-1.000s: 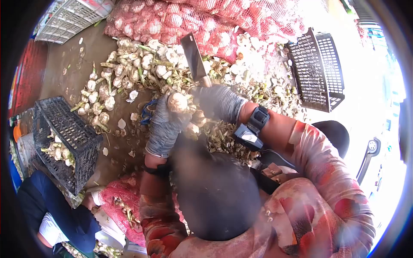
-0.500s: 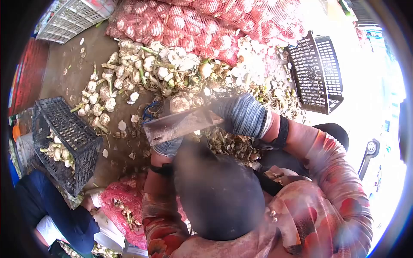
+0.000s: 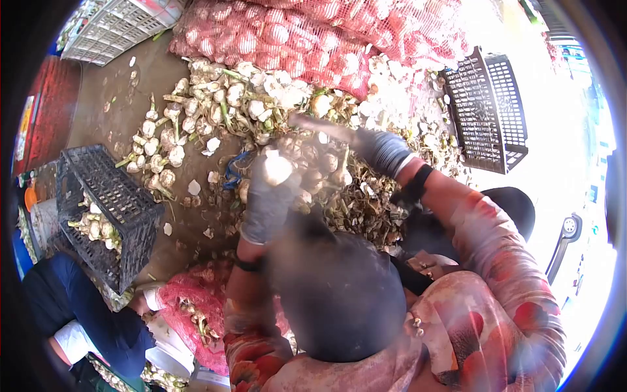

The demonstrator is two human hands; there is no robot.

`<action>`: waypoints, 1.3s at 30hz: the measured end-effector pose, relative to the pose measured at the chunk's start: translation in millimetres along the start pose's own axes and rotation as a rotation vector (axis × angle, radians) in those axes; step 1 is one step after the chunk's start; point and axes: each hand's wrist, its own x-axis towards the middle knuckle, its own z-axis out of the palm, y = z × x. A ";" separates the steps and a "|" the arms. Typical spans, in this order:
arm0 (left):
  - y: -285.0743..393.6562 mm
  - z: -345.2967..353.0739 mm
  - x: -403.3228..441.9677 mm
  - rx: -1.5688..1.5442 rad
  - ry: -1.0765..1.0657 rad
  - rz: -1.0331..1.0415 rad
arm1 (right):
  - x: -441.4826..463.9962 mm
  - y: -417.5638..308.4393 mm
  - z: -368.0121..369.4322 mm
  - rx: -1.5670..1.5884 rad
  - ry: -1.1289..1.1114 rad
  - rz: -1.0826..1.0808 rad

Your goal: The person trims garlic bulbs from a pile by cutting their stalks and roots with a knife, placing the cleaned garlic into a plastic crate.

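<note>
A pale, trimmed garlic bulb (image 3: 277, 168) sits in my gloved left hand (image 3: 264, 206), whose fingers close round it. My right hand (image 3: 382, 151), in a grey glove, grips a cleaver (image 3: 323, 127) by its handle end. The cleaver's blade is seen nearly edge-on, above and to the right of the bulb and apart from it. Loose garlic bulbs (image 3: 320, 163) lie between my hands, partly blurred. Beyond them spreads a heap of untrimmed garlic (image 3: 222, 98) with stalks. Dry stalks and skins (image 3: 369, 212) pile up in front of my knees.
Red mesh sacks of garlic (image 3: 274, 36) lie at the far side. One black crate (image 3: 486, 111) stands at the right. Another black crate (image 3: 117, 202), holding garlic, is at the left, near a person in dark clothes (image 3: 85, 313). A white crate (image 3: 117, 32) stands far left.
The cleaver has swung up and away to the right with my right hand, its broad face turning out of view. My left hand now shows, with the pale bulb in it.
</note>
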 end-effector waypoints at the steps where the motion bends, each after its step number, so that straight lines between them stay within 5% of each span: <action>1: 2.5 -9.5 -4.6 0.010 0.082 -0.010 | 8.8 49.9 20.7 -0.061 0.058 -0.129; 3: 25.3 -81.7 -4.1 0.031 0.186 -0.120 | -39.7 25.0 -33.2 -0.136 0.111 -0.085; 4: 36.2 -117.8 -3.2 0.012 0.235 -0.087 | -44.7 30.3 -26.3 0.102 0.187 0.094; 6: 67.9 -168.9 -7.1 -1.174 -0.005 0.469 | -42.8 41.1 -17.3 0.128 0.223 0.131; 7: 61.1 -183.4 -6.5 -1.167 -0.007 0.468 | -32.8 61.3 2.7 -0.016 0.291 0.012; 9: 25.9 -193.7 0.5 -1.104 -0.154 0.331 | -36.0 34.4 -5.3 0.129 0.294 0.032; 10: 0.8 -167.3 6.8 -0.566 0.327 0.060 | -37.1 22.0 -7.7 0.272 0.286 0.065; 11: 8.5 -129.0 12.1 0.346 0.133 -0.098 | -30.3 23.1 8.2 0.330 0.259 0.096; 12: 8.8 -71.9 12.1 0.395 0.246 -0.127 | -30.8 14.8 9.4 0.311 0.218 0.050; 13: -14.2 -41.7 14.4 0.225 0.043 -0.372 | -33.2 5.0 9.9 0.275 0.204 0.036; 14: -41.7 -20.4 22.8 0.683 -0.020 -0.333 | -37.2 -6.5 6.9 0.237 0.189 0.025; 15: -33.3 -1.5 36.6 0.744 -0.193 -0.441 | -43.6 -24.3 -8.4 0.217 0.098 0.098; 18: -69.8 19.2 45.8 1.023 -0.183 -0.439 | -46.8 -19.5 6.2 0.079 0.106 -0.007; 20: -58.9 15.2 38.2 0.967 -0.216 -0.435 | -54.5 -32.8 -9.4 0.072 0.045 -0.018; 22: -56.9 9.5 19.5 0.173 -0.071 -0.180 | -57.2 -44.6 -14.4 0.093 0.035 -0.085; 23: -53.9 4.1 16.1 0.032 -0.162 -0.221 | -57.5 -53.8 -18.6 0.103 0.030 -0.087; 24: -67.3 -4.9 7.6 0.041 -0.162 -0.229 | -57.7 -64.2 -23.5 0.064 0.010 -0.132; 25: -69.4 -11.9 2.8 0.469 -0.214 0.117 | -56.4 -70.8 -25.9 0.022 -0.003 -0.179; 28: -63.7 -18.3 -8.0 0.598 -0.267 0.238 | -53.3 -72.2 -16.3 0.047 0.047 -0.297; 31: -49.8 -17.3 -17.0 0.379 -0.331 0.013 | -55.8 -75.0 -18.2 0.054 0.022 -0.314; 34: -60.9 -12.7 -21.0 0.286 -0.190 0.067 | -61.6 -84.4 -30.3 0.072 -0.001 -0.285; 36: -83.2 -17.6 -20.1 0.534 -0.183 0.307 | -67.2 -89.0 -35.8 0.089 0.003 -0.262; 39: -52.1 -14.3 -16.8 0.487 -0.238 0.262 | -65.2 -85.1 -30.8 0.114 -0.048 -0.232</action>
